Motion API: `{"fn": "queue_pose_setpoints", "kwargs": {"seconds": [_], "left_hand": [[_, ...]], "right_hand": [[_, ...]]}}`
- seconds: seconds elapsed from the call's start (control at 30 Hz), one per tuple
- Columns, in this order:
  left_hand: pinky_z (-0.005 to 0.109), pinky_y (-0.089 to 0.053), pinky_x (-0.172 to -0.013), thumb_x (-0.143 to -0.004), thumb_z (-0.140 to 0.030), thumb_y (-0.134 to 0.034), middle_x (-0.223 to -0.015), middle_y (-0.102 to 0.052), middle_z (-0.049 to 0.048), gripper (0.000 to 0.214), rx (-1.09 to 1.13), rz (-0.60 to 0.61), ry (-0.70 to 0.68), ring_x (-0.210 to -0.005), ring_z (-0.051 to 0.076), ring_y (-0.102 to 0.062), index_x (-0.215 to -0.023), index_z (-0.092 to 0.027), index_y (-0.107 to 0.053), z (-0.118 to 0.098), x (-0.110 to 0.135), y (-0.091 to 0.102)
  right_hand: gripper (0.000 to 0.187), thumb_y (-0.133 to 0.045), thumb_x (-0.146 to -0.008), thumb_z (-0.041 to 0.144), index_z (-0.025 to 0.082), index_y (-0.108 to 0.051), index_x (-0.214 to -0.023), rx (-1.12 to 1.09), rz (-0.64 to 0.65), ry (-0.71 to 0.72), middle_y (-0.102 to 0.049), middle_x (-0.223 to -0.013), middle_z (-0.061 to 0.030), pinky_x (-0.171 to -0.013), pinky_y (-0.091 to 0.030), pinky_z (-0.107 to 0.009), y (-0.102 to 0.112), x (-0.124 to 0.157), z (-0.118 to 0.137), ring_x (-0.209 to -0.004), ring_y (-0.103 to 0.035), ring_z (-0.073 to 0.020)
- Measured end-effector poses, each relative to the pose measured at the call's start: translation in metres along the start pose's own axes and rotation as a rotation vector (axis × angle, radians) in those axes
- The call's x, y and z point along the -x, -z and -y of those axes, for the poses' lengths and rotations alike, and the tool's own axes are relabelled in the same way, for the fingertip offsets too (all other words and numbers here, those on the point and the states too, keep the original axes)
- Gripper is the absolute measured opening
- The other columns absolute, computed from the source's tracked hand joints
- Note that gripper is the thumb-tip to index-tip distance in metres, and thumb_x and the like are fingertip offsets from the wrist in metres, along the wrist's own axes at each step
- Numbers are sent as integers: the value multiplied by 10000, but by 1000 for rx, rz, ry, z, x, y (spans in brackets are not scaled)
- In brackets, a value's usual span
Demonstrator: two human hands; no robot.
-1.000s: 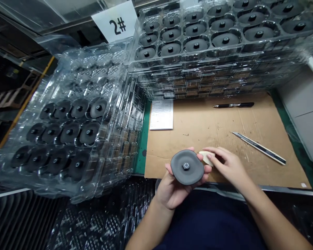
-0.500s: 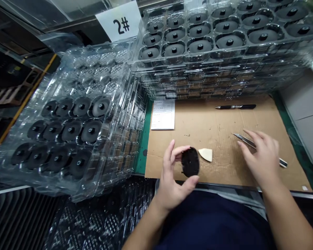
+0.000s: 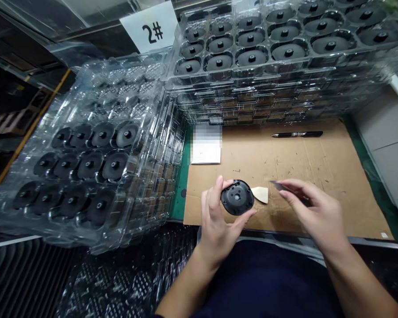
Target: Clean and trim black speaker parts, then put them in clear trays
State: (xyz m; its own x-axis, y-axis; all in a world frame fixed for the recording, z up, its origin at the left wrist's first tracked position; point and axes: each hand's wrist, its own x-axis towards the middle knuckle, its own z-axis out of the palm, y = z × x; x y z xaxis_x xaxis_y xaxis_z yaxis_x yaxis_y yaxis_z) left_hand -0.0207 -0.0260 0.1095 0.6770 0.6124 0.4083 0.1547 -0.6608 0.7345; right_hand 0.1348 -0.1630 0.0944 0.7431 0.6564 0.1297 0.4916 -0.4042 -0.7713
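Lifted off the cardboard [image 3: 345, 159] since the earlier frame, the knife [image 3: 280, 186] is pinched in the right hand [image 3: 318, 212]; the left hand [image 3: 219, 218], thumb and fingers spread, grips 1 black disc [image 3: 238, 197] by its rim, above the cardboard, beside a cream wedge [image 3: 261, 194].

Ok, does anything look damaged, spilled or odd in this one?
Mostly no. The paper slip on the cardboard has blocky squares over its upper part, which looks like image masking, not damage. The cardboard itself carries small dark marks. No spill shows, and the black disc in the left hand has no visible break.
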Motion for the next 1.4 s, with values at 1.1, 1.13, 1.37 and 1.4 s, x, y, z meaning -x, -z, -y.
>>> {"fn": "queue_pose_setpoints", "kwargs": {"seconds": [1.1,1.13,1.37,1.4], "left_hand": [[382,-446,-840,-618,-235,-799,-1124,-592,129,993,-322,-158,-176,-972,237,-548,-1418,-193,-212,-7,-10,3],[382,-445,-841,-617,-235,-799,-1121,-593,127,995,-326,-159,-177,-971,236,-549,-1419,-194,-211,-7,-10,3],[378,-467,-828,-633,-262,-790,-1105,-591,131,970,-315,-140,-186,-968,233,-551,-1413,-167,-220,-7,-8,2],[377,-464,-829,-631,-259,-791,-1106,-591,136,972,-317,-139,-189,-970,234,-551,-1411,-161,-222,-7,-8,1]], "right_hand": [[209,-565,-842,158,202,-611,-1042,101,110,306,-678,-963,-23,-788,-471,-280,7,8,60,-867,-599,-145],[213,-568,-840,154,200,-610,-1043,103,109,308,-677,-965,-23,-792,-468,-282,7,8,60,-867,-596,-147],[186,-594,-829,168,224,-630,-1002,54,197,284,-666,-905,5,-741,-452,-250,25,4,61,-817,-587,-122],[180,-598,-828,176,228,-634,-996,50,204,274,-665,-907,8,-744,-450,-249,27,3,61,-821,-587,-120]]}}
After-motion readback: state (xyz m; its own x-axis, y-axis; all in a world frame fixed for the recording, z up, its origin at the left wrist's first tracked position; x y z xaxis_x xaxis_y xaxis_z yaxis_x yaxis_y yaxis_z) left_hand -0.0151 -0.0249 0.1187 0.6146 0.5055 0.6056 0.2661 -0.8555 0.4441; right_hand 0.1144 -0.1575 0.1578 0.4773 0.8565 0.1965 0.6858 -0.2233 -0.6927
